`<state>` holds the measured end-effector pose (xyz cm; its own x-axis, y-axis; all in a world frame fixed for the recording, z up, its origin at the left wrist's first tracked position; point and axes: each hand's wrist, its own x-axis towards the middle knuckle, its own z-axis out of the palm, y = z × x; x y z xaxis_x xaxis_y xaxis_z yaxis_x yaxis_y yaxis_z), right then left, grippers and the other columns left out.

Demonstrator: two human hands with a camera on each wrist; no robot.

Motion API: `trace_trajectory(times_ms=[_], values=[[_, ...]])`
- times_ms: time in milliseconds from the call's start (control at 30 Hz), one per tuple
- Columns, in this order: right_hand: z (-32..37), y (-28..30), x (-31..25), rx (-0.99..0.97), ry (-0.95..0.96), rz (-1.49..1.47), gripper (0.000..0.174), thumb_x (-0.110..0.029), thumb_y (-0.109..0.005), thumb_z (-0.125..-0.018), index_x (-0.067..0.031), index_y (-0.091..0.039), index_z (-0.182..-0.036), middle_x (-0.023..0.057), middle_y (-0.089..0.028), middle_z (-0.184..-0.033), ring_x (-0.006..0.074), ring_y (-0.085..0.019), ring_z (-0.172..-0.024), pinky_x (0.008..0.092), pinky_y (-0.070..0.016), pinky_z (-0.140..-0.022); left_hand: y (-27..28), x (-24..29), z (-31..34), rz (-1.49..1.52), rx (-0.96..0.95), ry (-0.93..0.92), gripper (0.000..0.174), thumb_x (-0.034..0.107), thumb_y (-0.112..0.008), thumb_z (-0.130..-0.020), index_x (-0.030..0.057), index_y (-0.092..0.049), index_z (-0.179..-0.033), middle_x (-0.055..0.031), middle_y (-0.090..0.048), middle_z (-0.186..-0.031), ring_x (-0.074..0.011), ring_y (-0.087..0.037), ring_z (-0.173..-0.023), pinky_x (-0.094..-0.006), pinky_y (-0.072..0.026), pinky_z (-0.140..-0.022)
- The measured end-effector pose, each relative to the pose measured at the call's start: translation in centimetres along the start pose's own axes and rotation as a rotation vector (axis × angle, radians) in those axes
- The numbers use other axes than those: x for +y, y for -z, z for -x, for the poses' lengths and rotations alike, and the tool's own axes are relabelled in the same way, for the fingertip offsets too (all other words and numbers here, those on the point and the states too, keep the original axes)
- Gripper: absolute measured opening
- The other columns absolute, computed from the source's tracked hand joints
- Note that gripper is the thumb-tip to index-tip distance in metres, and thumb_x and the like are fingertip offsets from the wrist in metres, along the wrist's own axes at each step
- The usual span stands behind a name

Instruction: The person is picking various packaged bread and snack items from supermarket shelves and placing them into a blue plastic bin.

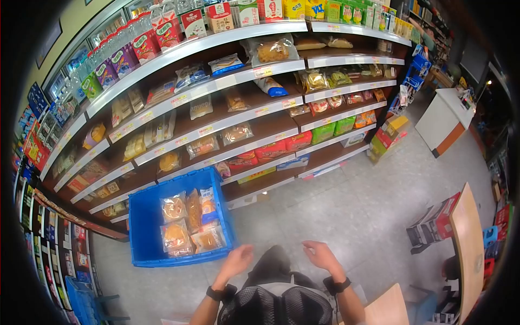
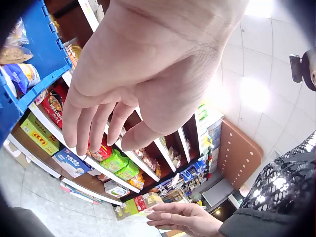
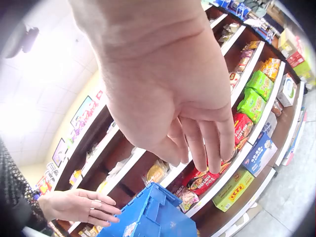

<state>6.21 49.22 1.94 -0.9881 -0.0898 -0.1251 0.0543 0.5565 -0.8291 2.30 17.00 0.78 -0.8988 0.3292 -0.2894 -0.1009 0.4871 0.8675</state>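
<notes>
In the head view my left hand (image 1: pixel 236 261) hovers beside the right front corner of a blue plastic crate (image 1: pixel 142 230), holding nothing. Its fingers look relaxed and fairly straight in the left wrist view. My right hand (image 1: pixel 323 257) is held out over the floor to the right, also without anything in it, fingers loosely extended in the right wrist view. Inside the crate lie several packaged breads: a round bun in clear wrap (image 1: pixel 176 236), another round one (image 1: pixel 174 207) behind it, a long brown loaf (image 1: pixel 193 211) and a blue-and-white packet (image 1: pixel 208 205).
A tiered store shelf (image 1: pixel 216 135) with bagged breads, red noodle packs (image 1: pixel 271 150) and green packs (image 1: pixel 344 125) curves behind the crate. Drink cartons (image 1: pixel 219 16) line its top. Grey floor (image 1: pixel 303 200) lies in front. At right stand a wooden table (image 1: pixel 468 244) and a white counter (image 1: pixel 441 116).
</notes>
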Motion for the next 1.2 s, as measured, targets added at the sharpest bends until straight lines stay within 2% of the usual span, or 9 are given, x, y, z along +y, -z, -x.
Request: trace_trajectory(times_ms=[200,267,300,367,533,600,733,867,1200], values=[[0.1,2.3,2.2,0.06,-0.042,-0.109,0.029,-0.01,-0.061,-0.087,0.0008,-0.062,-0.114,0.0203,-0.068,-0.103,0.0319,-0.067,-0.098,0.037,-0.0522,-0.084,-2.4,2.1,-3.6,-0.06,-0.09,-0.031,0.03,0.01,-0.056,-0.091,0.0001,-0.056,-0.119,-0.0143,-0.066,-0.109,-0.0213,-0.064,-0.099,-0.0335,-0.0506,-0.088],[-0.1,3.4,3.7,0.071,-0.089,-0.133,0.03,-0.011,-0.061,-0.088,0.0007,-0.061,-0.115,0.0197,-0.068,-0.104,0.0302,-0.067,-0.099,0.0359,-0.0525,-0.085,-3.6,3.3,-5.8,-0.106,-0.17,-0.03,0.032,0.014,-0.053,-0.091,0.0009,-0.058,-0.12,-0.0193,-0.064,-0.115,-0.0335,-0.061,-0.108,-0.0391,-0.0479,-0.092],[-0.3,4.2,4.5,0.088,-0.135,-0.152,0.031,-0.012,-0.061,-0.089,0.0006,-0.061,-0.117,0.0191,-0.068,-0.105,0.0284,-0.067,-0.101,0.0349,-0.0528,-0.086,-4.2,3.8,-7.0,-0.107,-0.173,-0.028,0.032,0.014,-0.053,-0.091,0.0009,-0.058,-0.12,-0.0193,-0.064,-0.115,-0.0335,-0.061,-0.108,-0.0391,-0.0479,-0.092],[-0.9,5.7,6.4,0.107,-0.154,-0.149,0.031,-0.012,-0.061,-0.089,0.0003,-0.06,-0.118,0.0192,-0.068,-0.104,0.0282,-0.067,-0.1,0.0349,-0.0531,-0.085,-5.8,4.7,-9.8,-0.16,-0.22,-0.057,0.031,0.013,-0.053,-0.092,0.0002,-0.056,-0.121,-0.0148,-0.066,-0.11,-0.0236,-0.064,-0.101,-0.0351,-0.0497,-0.09],[-4.0,11.5,9.2,0.156,-0.255,-0.146,0.032,-0.013,-0.061,-0.089,-0.0001,-0.06,-0.118,0.0186,-0.069,-0.103,0.0278,-0.067,-0.099,0.0346,-0.0535,-0.084,-9.7,9.4,-18.4,-0.145,-0.307,-0.098,0.032,0.012,-0.053,-0.092,-0.0001,-0.056,-0.122,-0.0152,-0.066,-0.11,-0.0246,-0.063,-0.103,-0.0351,-0.0493,-0.091],[-6.0,14.1,10.1,0.176,-0.279,-0.142,0.03,-0.011,-0.061,-0.088,-0.0003,-0.06,-0.116,0.021,-0.068,-0.101,0.0308,-0.067,-0.097,0.0367,-0.0531,-0.082,-11.1,11.4,-22.7,-0.107,-0.337,-0.113,0.032,0.012,-0.053,-0.092,-0.0001,-0.055,-0.122,-0.0153,-0.066,-0.11,-0.0246,-0.063,-0.103,-0.0351,-0.0492,-0.091],[-11.3,19.9,11.0,0.14,-0.289,-0.076,0.03,-0.011,-0.061,-0.088,-0.0006,-0.06,-0.116,0.0211,-0.068,-0.101,0.031,-0.068,-0.097,0.0372,-0.0531,-0.082,-13.5,15.5,-30.5,-0.029,-0.291,-0.192,0.032,0.013,-0.056,-0.091,-0.0008,-0.056,-0.121,-0.016,-0.065,-0.111,-0.0253,-0.064,-0.102,-0.0352,-0.0503,-0.09],[-17.4,24.5,12.4,0.148,-0.171,-0.024,0.03,-0.012,-0.061,-0.088,-0.0003,-0.061,-0.115,0.0209,-0.068,-0.103,0.0312,-0.067,-0.097,0.0376,-0.0529,-0.083,-14.0,19.9,-37.2,-0.036,-0.19,-0.278,0.03,0.013,-0.057,-0.092,-0.0017,-0.057,-0.118,-0.0168,-0.065,-0.11,-0.0258,-0.065,-0.102,-0.0354,-0.0512,-0.088],[-29.0,30.7,12.0,0.166,-0.088,-0.153,0.027,-0.009,-0.059,-0.09,0.0022,-0.061,-0.114,0.0194,-0.068,-0.105,0.0294,-0.067,-0.098,0.0349,-0.0529,-0.085,-12.3,26.8,-46.2,0.053,-0.046,-0.217,0.026,0.013,-0.058,-0.093,-0.0018,-0.059,-0.115,-0.0154,-0.067,-0.104,-0.0232,-0.065,-0.1,-0.0334,-0.0509,-0.088]])
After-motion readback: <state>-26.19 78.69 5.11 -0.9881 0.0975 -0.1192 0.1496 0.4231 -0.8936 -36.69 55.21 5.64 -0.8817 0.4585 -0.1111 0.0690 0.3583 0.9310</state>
